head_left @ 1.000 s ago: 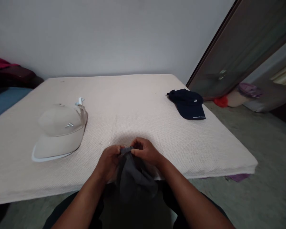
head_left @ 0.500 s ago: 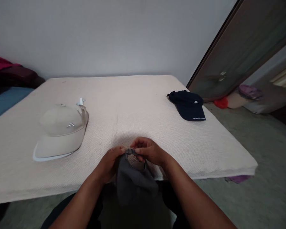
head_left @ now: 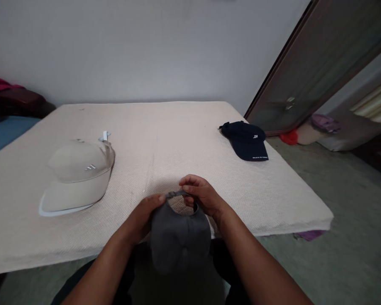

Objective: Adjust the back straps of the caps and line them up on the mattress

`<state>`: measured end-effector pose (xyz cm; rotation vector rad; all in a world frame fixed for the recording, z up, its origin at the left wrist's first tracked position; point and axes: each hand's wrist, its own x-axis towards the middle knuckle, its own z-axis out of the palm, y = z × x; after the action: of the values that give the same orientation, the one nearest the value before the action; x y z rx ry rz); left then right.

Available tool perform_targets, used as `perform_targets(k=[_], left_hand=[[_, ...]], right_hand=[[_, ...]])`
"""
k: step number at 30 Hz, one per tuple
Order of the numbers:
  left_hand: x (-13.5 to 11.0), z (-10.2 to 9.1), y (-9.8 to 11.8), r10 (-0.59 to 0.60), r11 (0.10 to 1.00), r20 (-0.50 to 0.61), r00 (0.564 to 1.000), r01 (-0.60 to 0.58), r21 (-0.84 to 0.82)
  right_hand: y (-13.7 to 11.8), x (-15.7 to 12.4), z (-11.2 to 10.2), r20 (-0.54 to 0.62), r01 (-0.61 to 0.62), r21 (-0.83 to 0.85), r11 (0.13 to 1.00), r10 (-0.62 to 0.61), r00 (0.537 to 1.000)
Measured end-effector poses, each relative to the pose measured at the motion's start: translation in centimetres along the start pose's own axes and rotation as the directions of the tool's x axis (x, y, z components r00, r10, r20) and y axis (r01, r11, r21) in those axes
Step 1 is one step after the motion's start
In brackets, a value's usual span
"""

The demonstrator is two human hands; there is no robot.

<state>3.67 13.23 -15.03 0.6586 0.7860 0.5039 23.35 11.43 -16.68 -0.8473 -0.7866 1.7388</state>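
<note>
A dark grey cap [head_left: 180, 239] hangs at the near edge of the table, its back opening turned up and away from me. My left hand [head_left: 146, 214] is closed on the cap's edge, thumb beside the small buckle of the back strap [head_left: 178, 193]. Between the thumb and fingers of my right hand [head_left: 205, 195] the strap's other end is pinched and held taut. The cap's brim is out of sight beneath the crown.
A beige cap [head_left: 79, 169] with a pale blue brim edge and a white tag [head_left: 105, 135] lies on the left of the cloth-covered table [head_left: 165, 127]. A navy cap [head_left: 246, 142] lies at the right. Behind stands a wall [head_left: 146, 51]; a dark door panel [head_left: 292, 67] leans in view at right.
My right hand has moved slightly up and right, drawing the strap out straighter. The grey cap's crown has opened out and looks rounder. The whole view has shifted a little.
</note>
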Motion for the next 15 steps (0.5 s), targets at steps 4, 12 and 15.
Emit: perform_targets(k=[4,12,15], left_hand=[[0.1,-1.3,1.6,-0.047,0.955,-0.201,0.978,-0.014,-0.295],[-0.4,-2.0,1.8,-0.017,0.955,-0.216,0.976,-0.048,-0.294],[-0.8,-1.0,-0.2,-0.08,0.983,-0.097,0.992,0.063,-0.17]], right_hand=[[0.1,-0.2,-0.1,0.064,-0.106,-0.128,0.986,0.115,0.991],[-0.9,0.3,-0.4,-0.257,0.054,0.086,0.995,-0.031,0.966],[-0.9,1.0,-0.3,-0.37,0.139,0.105,0.985,-0.091,0.925]])
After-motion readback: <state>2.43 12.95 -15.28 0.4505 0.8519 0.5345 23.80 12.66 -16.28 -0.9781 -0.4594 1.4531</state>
